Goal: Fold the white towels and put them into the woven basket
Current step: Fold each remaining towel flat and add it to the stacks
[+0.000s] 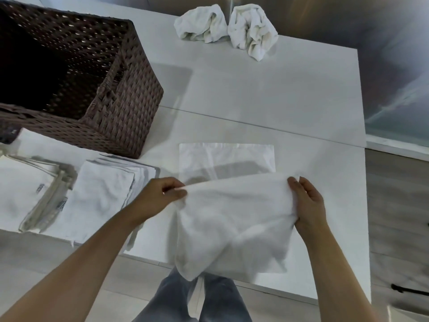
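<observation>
White table (267,94) fills most of frame. Woven basket (130,108) sits upper left, dark brown, handle slot facing centre; the visible interior is dark and I see no towel in it, though the floor of it is too shadowed to be sure. Stacks of folded towels (102,191) lie lower left, just below the basket, outside it, so nothing looks loaded yet by my read. Towel in hand (234,219) is centre-bottom, lifted, top edge stretched between both hands, the rest sagging over the near table edge with a loose bulge in the middle. Left hand (162,194) is closed in a pinch on the towel's upper left corner; right hand (308,205) has thumb on top and fingers curled under the upper right edge, partly closed on the cloth. A flat white sheet or towel (226,156) lies on the table just above the hands, centre frame; can't tell which it is. Two crumpled towels (227,26) wait top centre, touching each other. Step in hand: I judge it as a first fold or spread. To do it well: keep the top edge taut, level both corners, shake out the bulge, lay it flat on the bare table, match corners before creasing. Risk: the hanging end drags off the table edge and skews the fold.
</observation>
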{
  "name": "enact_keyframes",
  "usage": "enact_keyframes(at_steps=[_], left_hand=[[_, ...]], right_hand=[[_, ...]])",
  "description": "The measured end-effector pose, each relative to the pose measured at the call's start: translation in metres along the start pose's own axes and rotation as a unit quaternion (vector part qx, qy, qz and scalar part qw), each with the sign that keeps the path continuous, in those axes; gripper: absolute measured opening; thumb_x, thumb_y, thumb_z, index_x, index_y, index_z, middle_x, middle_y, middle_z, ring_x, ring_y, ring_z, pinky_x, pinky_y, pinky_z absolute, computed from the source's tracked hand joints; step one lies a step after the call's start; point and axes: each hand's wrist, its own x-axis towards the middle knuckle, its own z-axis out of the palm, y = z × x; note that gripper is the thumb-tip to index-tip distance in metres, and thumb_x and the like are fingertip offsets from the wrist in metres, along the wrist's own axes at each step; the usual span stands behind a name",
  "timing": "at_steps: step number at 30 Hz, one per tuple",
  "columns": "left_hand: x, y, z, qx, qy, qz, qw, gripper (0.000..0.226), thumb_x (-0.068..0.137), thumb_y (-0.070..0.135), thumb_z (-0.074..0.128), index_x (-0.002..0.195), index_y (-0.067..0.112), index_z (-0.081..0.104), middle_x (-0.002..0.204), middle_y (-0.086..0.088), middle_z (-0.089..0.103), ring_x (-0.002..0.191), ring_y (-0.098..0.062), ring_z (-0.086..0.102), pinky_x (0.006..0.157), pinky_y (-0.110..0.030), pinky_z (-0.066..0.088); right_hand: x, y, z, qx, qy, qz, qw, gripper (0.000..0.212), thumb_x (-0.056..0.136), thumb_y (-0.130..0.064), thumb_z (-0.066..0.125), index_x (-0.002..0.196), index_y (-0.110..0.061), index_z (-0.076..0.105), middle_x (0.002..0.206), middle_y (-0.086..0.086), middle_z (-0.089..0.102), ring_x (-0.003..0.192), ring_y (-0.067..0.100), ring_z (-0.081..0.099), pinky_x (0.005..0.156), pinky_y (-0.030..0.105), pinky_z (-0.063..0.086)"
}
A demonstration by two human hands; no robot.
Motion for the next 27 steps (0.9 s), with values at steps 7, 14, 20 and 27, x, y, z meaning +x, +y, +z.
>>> enact_keyframes(at_steps=[7, 14, 20, 27], left_hand=[[0.060, 0.035, -0.028, 0.071, 0.131, 0.090, 0.985, 0.004, 0.088, 0.022, 0.076, 0.091, 0.019, 0.076, 0.085, -0.002, 0.073, 0.070, -0.005, 0.055, 0.068, -0.019, 0.042], [0.132, 0.021, -0.017, 0.148, 0.185, 0.029, 0.971, 0.030, 0.089, 0.031, 0.075, 0.116, 0.022, 0.065, 0.103, -0.002, 0.065, 0.088, -0.018, 0.060, 0.084, -0.035, 0.050], [0.082, -0.040, 0.029, 0.268, 0.143, 0.004, 0.953, 0.047, 0.083, 0.024, 0.075, 0.126, 0.025, 0.055, 0.115, -0.010, 0.058, 0.105, -0.035, 0.057, 0.093, -0.047, 0.048], [-0.026, -0.079, 0.077, 0.240, 0.110, -0.109, 0.958, 0.062, 0.085, 0.026, 0.077, 0.136, 0.029, 0.042, 0.120, -0.005, 0.054, 0.108, -0.030, 0.056, 0.084, -0.044, 0.053]], right_hand=[[0.057, -0.005, 0.021, -0.080, 0.064, -0.065, 0.993, 0.011, 0.091, -0.030, 0.075, 0.092, -0.019, 0.075, 0.077, 0.000, 0.071, 0.069, 0.012, 0.062, 0.063, 0.021, 0.053], [0.134, 0.000, 0.036, -0.218, 0.081, -0.093, 0.968, 0.026, 0.095, -0.033, 0.068, 0.119, -0.023, 0.065, 0.084, -0.004, 0.065, 0.074, 0.014, 0.060, 0.064, 0.023, 0.047], [0.125, 0.045, 0.021, -0.348, 0.071, -0.075, 0.932, 0.052, 0.092, -0.029, 0.068, 0.139, -0.021, 0.049, 0.102, -0.004, 0.063, 0.096, 0.021, 0.061, 0.081, 0.031, 0.045], [0.057, 0.114, -0.011, -0.405, 0.114, -0.059, 0.906, 0.046, 0.084, -0.018, 0.067, 0.127, -0.026, 0.057, 0.104, 0.004, 0.056, 0.091, 0.022, 0.051, 0.086, 0.035, 0.046]])
